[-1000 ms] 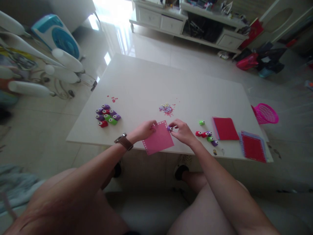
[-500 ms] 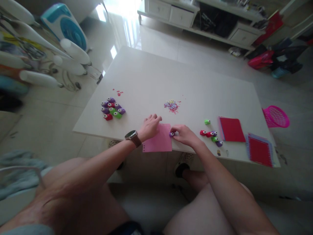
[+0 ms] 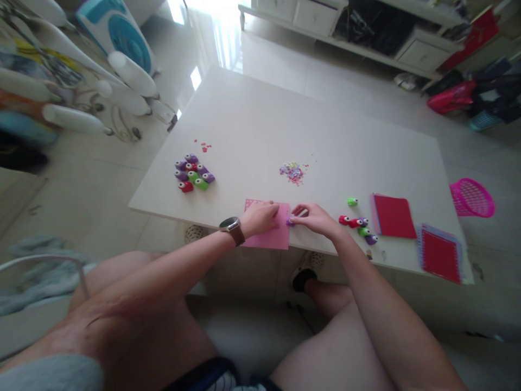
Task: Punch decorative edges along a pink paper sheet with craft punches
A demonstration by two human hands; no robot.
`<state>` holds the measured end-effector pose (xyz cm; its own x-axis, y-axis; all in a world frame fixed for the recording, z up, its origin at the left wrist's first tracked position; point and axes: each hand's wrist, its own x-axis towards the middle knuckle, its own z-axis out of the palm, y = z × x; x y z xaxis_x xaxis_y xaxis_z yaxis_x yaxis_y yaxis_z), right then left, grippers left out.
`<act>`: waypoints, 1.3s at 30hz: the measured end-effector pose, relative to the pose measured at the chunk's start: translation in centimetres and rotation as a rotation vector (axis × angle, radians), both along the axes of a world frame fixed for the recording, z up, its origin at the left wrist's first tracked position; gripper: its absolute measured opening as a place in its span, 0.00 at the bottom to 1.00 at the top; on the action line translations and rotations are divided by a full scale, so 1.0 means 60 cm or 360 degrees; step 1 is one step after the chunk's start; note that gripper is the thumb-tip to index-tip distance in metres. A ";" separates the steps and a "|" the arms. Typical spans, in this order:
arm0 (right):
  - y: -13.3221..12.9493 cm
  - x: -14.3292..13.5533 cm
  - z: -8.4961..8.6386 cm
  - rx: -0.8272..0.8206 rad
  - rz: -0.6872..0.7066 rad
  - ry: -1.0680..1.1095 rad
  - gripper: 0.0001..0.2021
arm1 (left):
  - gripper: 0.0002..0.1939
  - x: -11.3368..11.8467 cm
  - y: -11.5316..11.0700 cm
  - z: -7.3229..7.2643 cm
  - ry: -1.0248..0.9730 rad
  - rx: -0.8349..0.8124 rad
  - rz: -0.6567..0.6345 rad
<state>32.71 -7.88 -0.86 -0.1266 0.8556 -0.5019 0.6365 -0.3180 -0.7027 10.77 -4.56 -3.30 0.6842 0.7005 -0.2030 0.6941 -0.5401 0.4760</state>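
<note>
A sheet of pink paper (image 3: 271, 239) lies at the table's front edge and juts out past it, with small punched holes along its far edge. My left hand (image 3: 260, 217), a watch on its wrist, rests on this sheet and holds it, fingers curled. At the sheet's right edge is a small purple craft punch (image 3: 290, 221), partly hidden by fingers. Thumb and fingers of my right hand (image 3: 311, 218) are closed on that punch. Whether the paper sits inside the punch's slot is too small to tell.
Several craft punches (image 3: 193, 175) cluster at the left, others (image 3: 358, 224) at the right. Tiny paper cut-outs (image 3: 293, 172) lie mid-table, and red bits (image 3: 204, 147) at the left. Red-topped paper stacks (image 3: 394, 216) lie at the right. A pink basket (image 3: 472, 198) stands beyond the table.
My left hand has slid from the paper's far edge down onto its right part, its fingers curling in. The purple punch is turned, its eye-like top out of sight. The whole view has shifted slightly.
</note>
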 end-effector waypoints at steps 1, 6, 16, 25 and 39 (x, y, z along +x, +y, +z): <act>0.000 0.002 -0.001 -0.0043 0.0002 0.0017 0.12 | 0.08 0.000 0.000 0.001 -0.0004 -0.0002 0.0005; 0.000 0.004 -0.008 -0.0088 0.0015 0.0099 0.12 | 0.09 0.001 0.000 0.000 -0.0002 -0.0020 0.0022; 0.000 0.008 -0.015 0.0005 -0.0001 0.0255 0.13 | 0.09 0.002 0.001 -0.006 -0.0019 0.0008 0.0014; 0.002 -0.001 -0.019 0.0098 -0.0074 0.0287 0.14 | 0.11 0.001 0.001 -0.004 -0.0036 -0.0017 0.0030; 0.005 -0.010 -0.019 0.0126 -0.0105 0.0242 0.13 | 0.28 0.010 0.007 0.003 0.0001 -0.0112 0.0112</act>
